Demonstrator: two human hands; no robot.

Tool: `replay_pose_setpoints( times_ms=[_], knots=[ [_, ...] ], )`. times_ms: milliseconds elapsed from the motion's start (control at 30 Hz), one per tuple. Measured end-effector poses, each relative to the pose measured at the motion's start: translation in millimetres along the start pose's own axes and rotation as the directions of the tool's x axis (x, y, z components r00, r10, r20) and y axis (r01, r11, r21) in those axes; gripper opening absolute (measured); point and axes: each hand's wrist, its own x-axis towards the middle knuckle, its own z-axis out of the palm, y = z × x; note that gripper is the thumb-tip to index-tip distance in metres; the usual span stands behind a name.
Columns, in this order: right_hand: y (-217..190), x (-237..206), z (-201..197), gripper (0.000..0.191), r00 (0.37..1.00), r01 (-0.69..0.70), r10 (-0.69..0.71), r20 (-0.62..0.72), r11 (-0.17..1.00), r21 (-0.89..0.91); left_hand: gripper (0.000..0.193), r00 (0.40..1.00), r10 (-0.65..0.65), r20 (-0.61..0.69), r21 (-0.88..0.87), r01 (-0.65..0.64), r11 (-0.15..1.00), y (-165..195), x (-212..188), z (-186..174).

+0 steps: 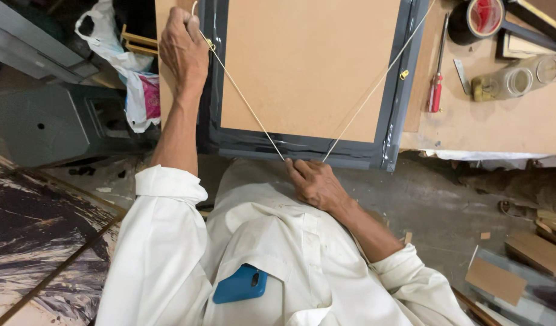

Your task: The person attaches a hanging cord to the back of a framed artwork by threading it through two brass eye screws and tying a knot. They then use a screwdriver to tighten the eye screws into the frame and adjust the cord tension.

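Nearest us, our right hand (314, 181) pinches the pale cord (248, 105) at lower centre, its line rising upper-left to our left hand (182, 48) gripping it beside the brown-backed, grey-taped frame (308, 66).

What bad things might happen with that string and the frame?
The string is pulled tight between the left hand and right hand; it might snap or slip off a small hook. The frame sticks out over the table edge, so it might tip off.
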Motion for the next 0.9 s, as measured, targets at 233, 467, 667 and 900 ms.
replay_pose_setpoints(
  times_ms=[233, 467, 667, 900],
  knots=[
    [-8, 5, 3, 0.044, 0.993, 0.066, -0.041, 0.110, 0.970, -0.234, 0.018, 1.000, 0.010, 0.011, 0.036, -0.010, 0.999, -8, 2, 5],
    [-6, 5, 6, 0.042, 0.988, 0.115, -0.078, 0.130, 0.946, -0.302, 0.046, 0.840, 0.509, 0.189, 0.180, -0.539, 0.823, 64, -87, -76],
    [-6, 8, 5, 0.033, 0.973, 0.024, 0.009, 0.230, 0.990, -0.139, 0.045, 0.508, 0.648, 0.568, -0.190, -0.685, 0.703, 86, -201, -89],
    [63, -9, -87, 0.049, 0.947, 0.074, -0.050, 0.317, 0.995, -0.062, 0.043, 0.428, 0.742, 0.515, -0.118, -0.823, 0.556, 75, -197, -73]
  ],
)
